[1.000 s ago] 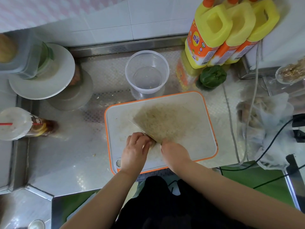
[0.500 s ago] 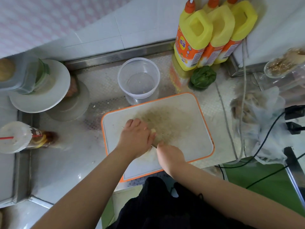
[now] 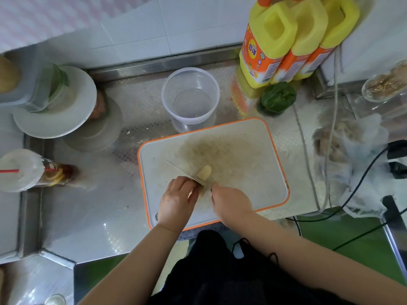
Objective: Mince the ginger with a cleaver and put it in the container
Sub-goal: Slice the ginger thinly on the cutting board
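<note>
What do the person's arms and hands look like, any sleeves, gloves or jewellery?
Both forearms are bare to the frame's lower edge, no sleeves showing. The left hand and right hand wear no gloves; no rings or watch are visible. Dark clothing shows below.

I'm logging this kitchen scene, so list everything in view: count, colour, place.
ginger: one, pale yellow, on board under cleaver
cleaver: one, steel, edge on ginger
board: one, white with orange rim, centre
container: one, clear, behind board
bottles: three, yellow and orange, back right
green vegetable: one, before bottles
plate: one, white, left
drink cup: one, clear with red straw, far left
bag: one, white, right
cables: black and grey, right
left hand: holds ginger
right hand: grips cleaver
</note>
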